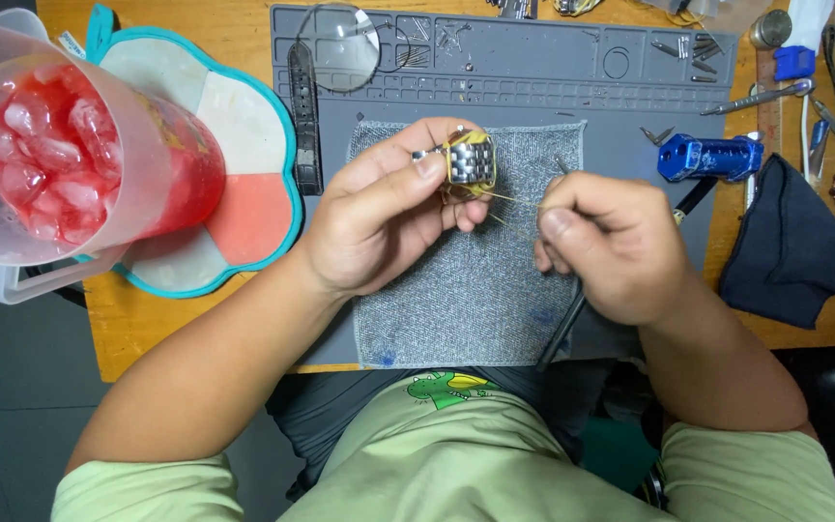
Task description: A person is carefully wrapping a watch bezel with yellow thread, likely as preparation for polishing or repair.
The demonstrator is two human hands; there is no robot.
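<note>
Head view: the left hand (pixel 379 217) grips a silver-and-gold metal watch bracelet (pixel 470 160) between thumb and fingertips, above a grey woven cloth (pixel 466 300). The right hand (pixel 603 246) is clenched around a thin dark rod tool (pixel 561 332), with a fine pale thread (pixel 514 199) running from its fingertips to the bracelet.
</note>
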